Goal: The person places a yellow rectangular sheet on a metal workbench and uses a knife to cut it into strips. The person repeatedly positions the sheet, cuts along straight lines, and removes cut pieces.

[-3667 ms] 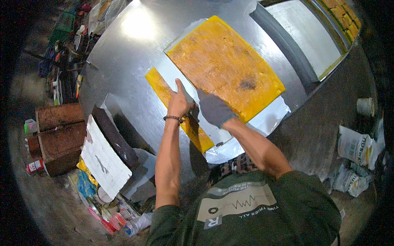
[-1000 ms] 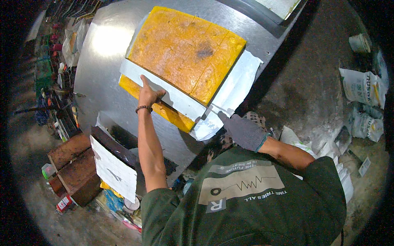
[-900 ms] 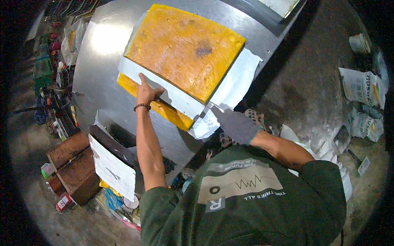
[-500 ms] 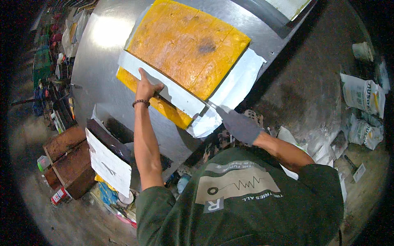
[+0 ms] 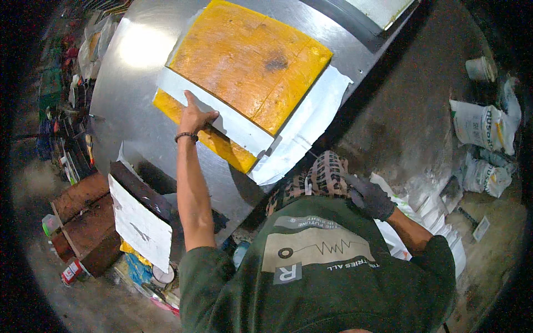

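A yellow-orange slab (image 5: 244, 61) lies on a white sheet (image 5: 316, 119) on the metal table (image 5: 125, 91). A straight, pale flat strip (image 5: 233, 125) crosses the slab near its front edge, with a narrow yellow band showing in front of it. My bare left hand (image 5: 195, 117), a beaded bracelet at its wrist, rests on the strip, index finger stretched out and thumb spread. My right hand (image 5: 375, 198), in a dark grey glove, is away from the slab, beside my patterned trousers. Its fingers look bent around something slim and grey that I cannot make out.
White printed sacks (image 5: 482, 126) and a pale bucket (image 5: 480, 69) stand on the floor at right. A white panel (image 5: 141, 222) leans by the table's near left, next to a brown wooden box (image 5: 91, 222). Another tray-like piece (image 5: 383, 11) lies at the table's far right.
My gloved right hand has drawn back from the strip's near right end to beside my trousers. The left hand stays on the strip. The view has shifted slightly.
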